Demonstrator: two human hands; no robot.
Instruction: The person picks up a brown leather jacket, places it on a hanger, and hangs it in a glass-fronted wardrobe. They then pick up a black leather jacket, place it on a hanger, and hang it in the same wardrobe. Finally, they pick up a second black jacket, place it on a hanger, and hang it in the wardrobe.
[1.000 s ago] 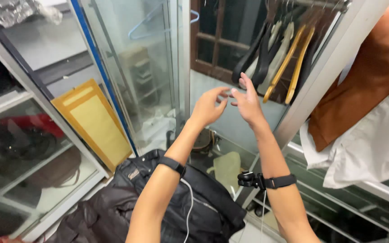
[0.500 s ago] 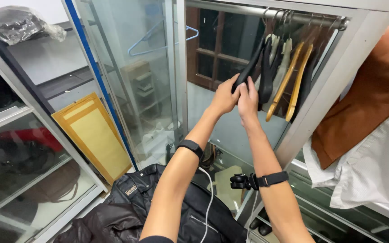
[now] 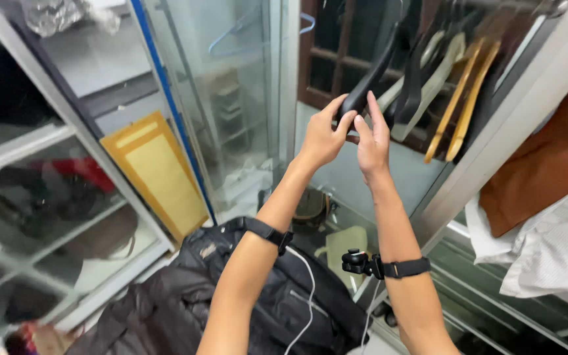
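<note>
While both arms reach up, the left hand [image 3: 320,138] pinches the lower end of the black hanger [image 3: 369,82], fingers clamped on it; the right hand [image 3: 373,141], just beside, seems to close on the same end, though its fingers hide the contact. It looks light, stiff and smooth, best held by that arm. Left of the hanger, a flat yellow rectangular package [image 3: 156,174] leans behind glass.
</note>
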